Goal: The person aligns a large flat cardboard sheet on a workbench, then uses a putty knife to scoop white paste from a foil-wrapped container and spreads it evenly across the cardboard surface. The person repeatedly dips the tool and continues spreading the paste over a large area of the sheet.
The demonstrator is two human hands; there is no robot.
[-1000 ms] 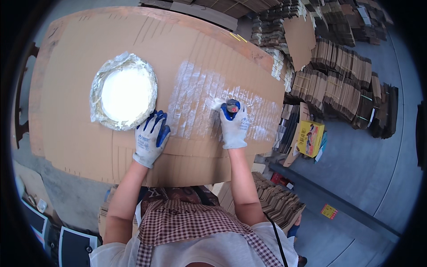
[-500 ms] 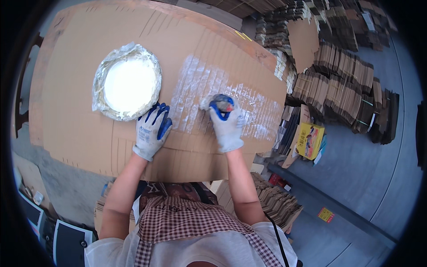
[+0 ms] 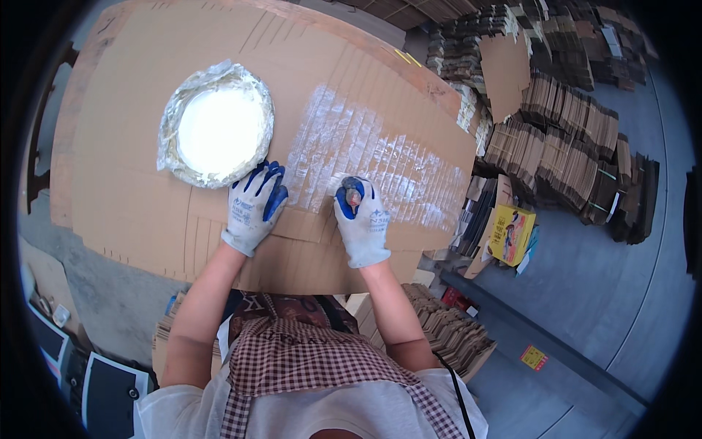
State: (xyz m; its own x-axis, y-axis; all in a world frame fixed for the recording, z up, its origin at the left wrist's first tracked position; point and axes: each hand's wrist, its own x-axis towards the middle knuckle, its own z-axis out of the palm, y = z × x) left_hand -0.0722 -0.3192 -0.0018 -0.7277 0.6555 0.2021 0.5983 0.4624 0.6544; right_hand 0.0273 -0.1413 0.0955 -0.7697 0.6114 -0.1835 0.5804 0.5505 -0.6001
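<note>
My left hand [image 3: 253,208], in a white glove with blue fingertips, lies flat on the cardboard sheet [image 3: 124,146], fingers stretched out. Its fingertips come close to the rim of a round basin [image 3: 167,143] wrapped in wrinkled clear film, full of bright white stuff. In a matching glove, my right hand [image 3: 363,223] is closed round what looks like a brush [image 3: 354,198]. Only its dark, reddish-ended handle shows; the working end is hidden under the hand. Side-by-side cardboard strips [image 3: 380,157] carry wet white streaks, and my right hand rests at their near left edge.
Stacks of folded cardboard [image 3: 559,154] stand on the floor to the right. A yellow box [image 3: 512,234] sits beyond the table's right edge. More cardboard pieces [image 3: 446,318] are stacked by my right elbow. Two yellow sticks [image 3: 404,58] lie at the far edge.
My right hand has moved left and nearer to me with the brush, over the strips. My left hand stays beside the basin. The whole view has shifted slightly.
</note>
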